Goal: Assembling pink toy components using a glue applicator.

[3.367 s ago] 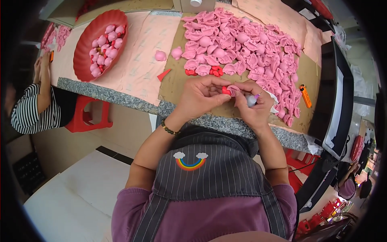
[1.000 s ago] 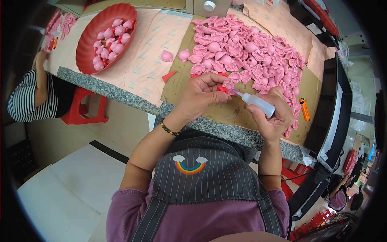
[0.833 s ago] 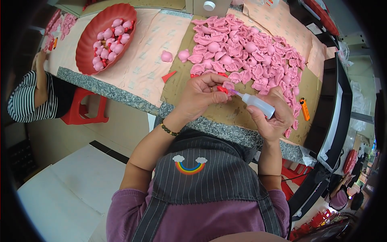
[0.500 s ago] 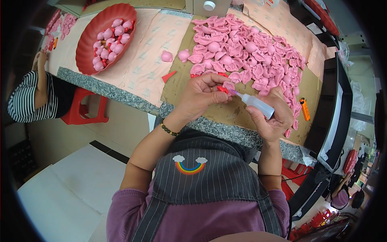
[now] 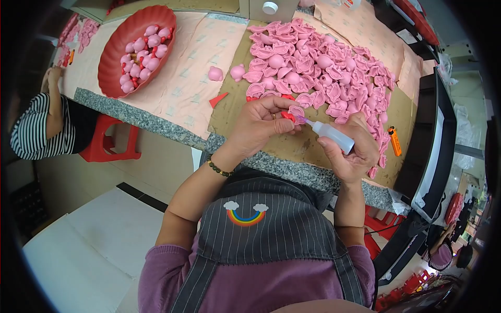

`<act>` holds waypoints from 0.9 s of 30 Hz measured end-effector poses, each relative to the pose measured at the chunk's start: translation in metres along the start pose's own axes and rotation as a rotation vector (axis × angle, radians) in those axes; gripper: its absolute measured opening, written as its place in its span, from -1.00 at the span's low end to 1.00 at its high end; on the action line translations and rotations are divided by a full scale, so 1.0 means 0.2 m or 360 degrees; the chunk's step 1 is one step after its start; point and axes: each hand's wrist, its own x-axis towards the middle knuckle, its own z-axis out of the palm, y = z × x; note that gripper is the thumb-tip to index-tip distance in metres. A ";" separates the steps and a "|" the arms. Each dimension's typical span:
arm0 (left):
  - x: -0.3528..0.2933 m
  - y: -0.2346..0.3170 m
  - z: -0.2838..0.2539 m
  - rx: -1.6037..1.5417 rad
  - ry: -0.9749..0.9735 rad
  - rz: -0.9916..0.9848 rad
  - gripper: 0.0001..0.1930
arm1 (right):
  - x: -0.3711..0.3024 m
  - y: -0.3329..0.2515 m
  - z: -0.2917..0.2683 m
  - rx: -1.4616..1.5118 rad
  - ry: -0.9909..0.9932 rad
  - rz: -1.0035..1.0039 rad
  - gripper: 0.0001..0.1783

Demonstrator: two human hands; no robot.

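Observation:
My left hand [image 5: 263, 122] pinches a small pink moulded piece [image 5: 296, 111] with a red part [image 5: 288, 117] against it, just above the table's near edge. In my right hand [image 5: 355, 148] is a translucent white squeeze bottle [image 5: 335, 137], tilted so that its thin purplish nozzle meets the pink piece or comes very close to it. Beyond both hands spreads a large heap of pink moulded pieces [image 5: 313, 68], some cupped and some rounded. Two rounded pink pieces [image 5: 215, 73] lie apart, left of the heap. My left fingers partly hide the red part.
A red scalloped bowl [image 5: 112, 68] at the far left holds pink-and-red assembled pieces. A red pointed scrap [image 5: 218, 99] and an orange cutter [image 5: 394, 141] flank the work spot. Black trays [image 5: 430, 141] stand at right. A person in a striped top [image 5: 36, 125] sits at left.
Almost nothing differs. My hands, the bottle and the pink piece keep nearly the same place, with the nozzle still at the piece.

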 end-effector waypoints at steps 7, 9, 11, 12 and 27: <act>0.00 0.00 0.00 0.0000 0.0014 -0.0016 -0.64 | 0.00 0.01 0.00 -0.0013 0.0005 -0.0023 -0.73; 0.00 0.00 0.00 0.0011 0.0018 -0.0027 -0.64 | 0.00 0.01 0.00 -0.0002 0.0011 -0.0010 -0.73; 0.00 0.01 0.02 0.0006 0.0047 -0.0024 -0.66 | -0.01 0.01 0.00 0.0011 0.0016 0.0002 -0.73; 0.00 0.01 0.02 0.0001 0.0075 -0.0021 -0.68 | -0.01 0.01 0.00 0.0020 0.0032 -0.0012 -0.73; 0.00 0.00 0.02 0.0099 -0.0004 0.0001 -0.65 | -0.01 0.02 0.00 0.0011 0.0044 0.0025 -0.74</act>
